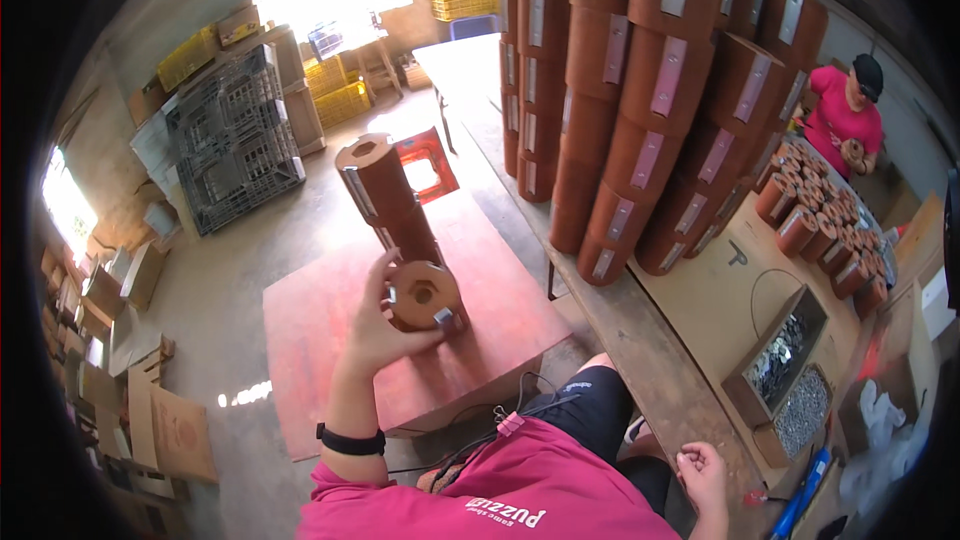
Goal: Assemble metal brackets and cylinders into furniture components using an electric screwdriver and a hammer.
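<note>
My left hand (pixel 385 330) is wrapped around a brown cylinder (pixel 424 290), thumb on one side and fingers on the other. Its top end has a hole in the middle, and a small metal piece shows at its rim. Right behind it rises a stack of similar brown cylinders (pixel 378 180) with metal strips down the side. Both are over a pinkish board (pixel 330 340); whether the held cylinder rests on it, I cannot tell. At the bench edge, my right hand (pixel 703 475) has its fingers curled together; what they hold, if anything, is hidden.
Tall columns of brown cylinders (pixel 640 140) stand on the bench (pixel 690 350) to the right. A wooden box (pixel 785 360) holds metal parts; a blue-handled tool (pixel 800 495) lies nearby. A co-worker (pixel 845 115) stands beyond many short cylinders (pixel 820 225). Cardboard boxes (pixel 170 430) line the left.
</note>
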Available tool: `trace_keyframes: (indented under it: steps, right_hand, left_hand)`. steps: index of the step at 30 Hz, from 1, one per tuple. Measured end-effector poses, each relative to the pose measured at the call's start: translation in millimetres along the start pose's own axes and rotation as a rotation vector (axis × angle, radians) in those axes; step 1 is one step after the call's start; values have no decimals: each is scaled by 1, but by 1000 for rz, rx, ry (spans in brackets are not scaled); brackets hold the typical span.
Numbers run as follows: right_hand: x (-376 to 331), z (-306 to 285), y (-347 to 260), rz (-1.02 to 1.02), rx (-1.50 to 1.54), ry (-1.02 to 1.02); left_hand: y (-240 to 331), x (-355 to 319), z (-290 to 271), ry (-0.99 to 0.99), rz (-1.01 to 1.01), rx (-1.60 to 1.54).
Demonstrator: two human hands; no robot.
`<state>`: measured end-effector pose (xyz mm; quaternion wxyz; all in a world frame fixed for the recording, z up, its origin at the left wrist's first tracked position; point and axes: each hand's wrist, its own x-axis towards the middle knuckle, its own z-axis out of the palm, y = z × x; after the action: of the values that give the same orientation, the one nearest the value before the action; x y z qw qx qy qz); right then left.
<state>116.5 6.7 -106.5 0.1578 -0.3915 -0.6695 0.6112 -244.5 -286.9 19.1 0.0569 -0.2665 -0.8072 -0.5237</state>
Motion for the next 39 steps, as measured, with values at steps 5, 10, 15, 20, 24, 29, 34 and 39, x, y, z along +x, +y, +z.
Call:
trace_keyframes:
  steps: [5,10,15,20,24,29,34,39]
  right_hand:
    - [-8,2,-4,-116,-51,-28]
    - [-37,18,-52,-195,70,-12]
    - [-63,6,-66,-194,243,131]
    - [-66,-4,-52,-50,393,388]
    - [-59,-10,-33,-62,425,489]
    - [-49,-15,-39,-90,503,482]
    - [-44,-28,-38,-125,474,473]
    - [-44,-40,-32,-148,270,540]
  left_hand:
    - [57,-18,66,-477,185,-342]
    - [82,-45,161,-732,402,-473]
    - [113,-90,244,-821,558,-513]
    - [122,-127,291,-837,592,-552]
    - [129,-129,303,-909,623,-517]
    - [128,-131,304,-903,597,-445]
    - [126,-136,296,-840,553,-414]
    - [115,-132,291,-953,564,-471]
